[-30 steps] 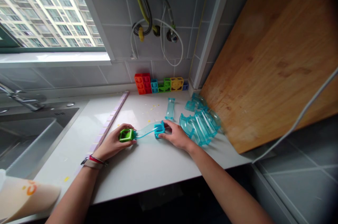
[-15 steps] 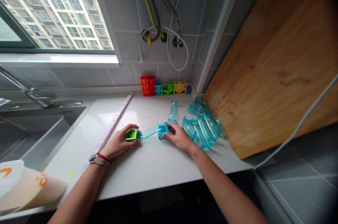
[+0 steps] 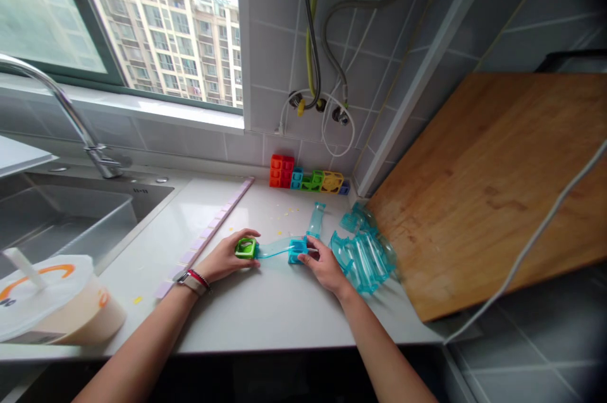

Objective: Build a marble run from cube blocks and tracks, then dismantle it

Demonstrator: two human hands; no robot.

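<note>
- Left hand: thumb and fingers pinch a green open-sided cube from its near and far sides. A watch and a red band are worn at the wrist.
- Right hand: thumb and fingers pinch a blue open-sided cube at its right side.
- Translucent blue track piece: wavy in profile, spanning between the two cubes and meeting both. This assembly is at the middle of the white countertop; whether it touches the surface cannot be determined.
- Loose straight track piece: lies just beyond the blue cube.
- Heap of translucent blue track pieces: right of the right hand, beside a leaning wooden board.
- Row of coloured cubes: by the back wall, running red, blue, green, yellow, dark blue from left to right; the red ones are stacked highest.
- Pale purple strip: lies diagonally between left hand and sink.
- Drink cup with straw: near left corner.
</note>
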